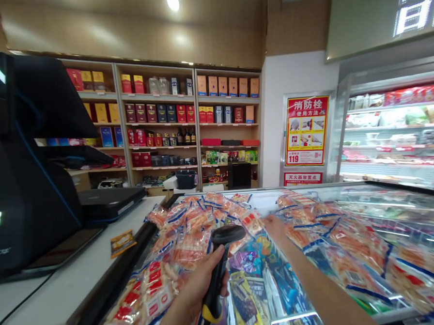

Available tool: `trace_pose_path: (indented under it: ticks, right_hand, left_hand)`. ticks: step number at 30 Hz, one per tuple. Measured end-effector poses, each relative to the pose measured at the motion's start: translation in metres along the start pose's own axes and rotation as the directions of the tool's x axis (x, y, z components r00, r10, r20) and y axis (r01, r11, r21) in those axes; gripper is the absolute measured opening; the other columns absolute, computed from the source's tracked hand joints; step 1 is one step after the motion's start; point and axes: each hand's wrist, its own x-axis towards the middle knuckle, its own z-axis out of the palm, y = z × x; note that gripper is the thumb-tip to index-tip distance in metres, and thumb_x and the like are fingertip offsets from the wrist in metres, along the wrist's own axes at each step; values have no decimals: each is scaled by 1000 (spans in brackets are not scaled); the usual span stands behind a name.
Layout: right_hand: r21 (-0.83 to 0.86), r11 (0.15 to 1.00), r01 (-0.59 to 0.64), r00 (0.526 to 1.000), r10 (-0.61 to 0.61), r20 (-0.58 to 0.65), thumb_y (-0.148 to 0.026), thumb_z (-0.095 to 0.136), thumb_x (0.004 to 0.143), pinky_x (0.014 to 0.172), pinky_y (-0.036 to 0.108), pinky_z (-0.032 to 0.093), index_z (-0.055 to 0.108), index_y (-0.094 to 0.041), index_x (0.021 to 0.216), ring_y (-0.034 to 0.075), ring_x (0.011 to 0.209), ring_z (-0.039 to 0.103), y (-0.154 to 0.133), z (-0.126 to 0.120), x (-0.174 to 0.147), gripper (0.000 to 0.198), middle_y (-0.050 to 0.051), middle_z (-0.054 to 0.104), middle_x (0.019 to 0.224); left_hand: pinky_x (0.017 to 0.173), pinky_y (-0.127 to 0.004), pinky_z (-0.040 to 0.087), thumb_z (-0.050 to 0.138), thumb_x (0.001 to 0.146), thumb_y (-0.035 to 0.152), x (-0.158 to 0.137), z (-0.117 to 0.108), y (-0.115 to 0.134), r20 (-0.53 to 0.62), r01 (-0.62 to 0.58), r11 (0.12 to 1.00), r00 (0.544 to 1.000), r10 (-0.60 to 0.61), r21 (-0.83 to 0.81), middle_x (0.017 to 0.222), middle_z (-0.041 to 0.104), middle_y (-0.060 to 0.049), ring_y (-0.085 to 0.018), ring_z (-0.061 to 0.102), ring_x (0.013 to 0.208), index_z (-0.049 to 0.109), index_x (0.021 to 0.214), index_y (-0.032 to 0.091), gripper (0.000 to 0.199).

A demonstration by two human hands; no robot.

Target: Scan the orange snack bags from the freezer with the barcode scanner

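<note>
In the head view my left hand (203, 279) is wrapped around the handle of a black handheld barcode scanner (226, 235) with a yellow band near its lower end. The scanner head points forward, above clear plastic packs (192, 246) of orange-pink food with blue edges. My right hand (274, 226) reaches out among these packs, close to a pack (252, 222) with a red and white label. Motion blurs its fingers, so a grip cannot be made out. Between my forearms, colourful ice-cream-like wrappers (248, 299) show inside the chest freezer (298, 323).
More packs (355, 235) cover the freezer's right side. To the left stand a white counter (89, 295), a small yellow-brown packet (122, 243) and a black checkout terminal (25, 192). Shelves of boxed goods (159, 114) line the back; a lit display fridge (397, 133) is at right.
</note>
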Motion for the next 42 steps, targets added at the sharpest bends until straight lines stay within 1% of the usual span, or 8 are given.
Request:
trace_pose_path:
  ticks: [5,9,11,16,20,26,33,42]
  right_hand:
    - [35,952,306,913,-282,-295,-21,39,64,64,27,37,48,-17,66,16,67,50,10,-37,-11,10,4,54,68]
    - [-4,828,561,824,-559,-97,-9,32,59,64,25,36,43,-19,57,14,66,47,26,-52,-36,15,3,51,65]
    - [-6,859,512,858,-512,-44,-8,30,60,63,24,36,44,-18,58,13,65,49,33,-57,-46,18,3,52,64]
    - [-178,979,98,995,-97,10,-33,29,76,65,27,36,53,-15,85,18,72,55,29,-58,-47,31,8,60,73]
    - [-241,968,-66,981,106,160,-54,34,70,65,30,38,58,-11,80,24,82,55,15,-42,-32,51,17,60,83]
    - [54,978,-200,940,177,292,-43,52,59,50,25,37,54,-16,55,19,58,55,19,-29,-28,27,5,57,55]
    - [387,916,105,990,-61,-125,-30,42,65,66,27,39,51,-16,72,16,66,53,34,-39,-46,18,4,57,68]
    - [328,888,321,942,-265,-204,-27,41,67,70,27,38,50,-17,70,15,71,50,27,-51,-58,14,2,55,71]
  left_hand:
    - [40,-21,35,41,68,53,-3,1,0,-6,-5,1000,1000,4,-27,38,46,5,-7,39,29,46,67,16,38]
    - [42,-22,37,42,68,53,-4,-1,0,26,20,999,999,-20,-25,38,47,5,-7,39,30,45,65,17,36]
    - [41,-22,37,43,67,53,-5,0,0,49,33,999,998,-32,-13,38,48,4,-7,40,30,45,68,17,36]
    - [38,-20,34,43,68,52,-13,11,3,14,26,1000,1000,-26,5,38,48,5,-7,40,30,48,83,16,39]
    - [39,-20,35,43,68,52,-14,16,3,33,32,999,999,-32,13,39,48,4,-7,40,31,48,79,16,38]
    - [42,-21,37,43,67,53,-10,12,3,72,32,999,997,-33,20,39,49,4,-7,42,31,49,73,16,38]
    - [41,-22,36,43,67,53,-11,20,10,60,-19,1000,998,19,2,39,48,5,-7,40,31,46,83,16,40]
    - [42,-22,37,42,69,51,1,29,18,153,-36,999,988,33,15,41,49,5,-7,42,32,45,77,17,35]
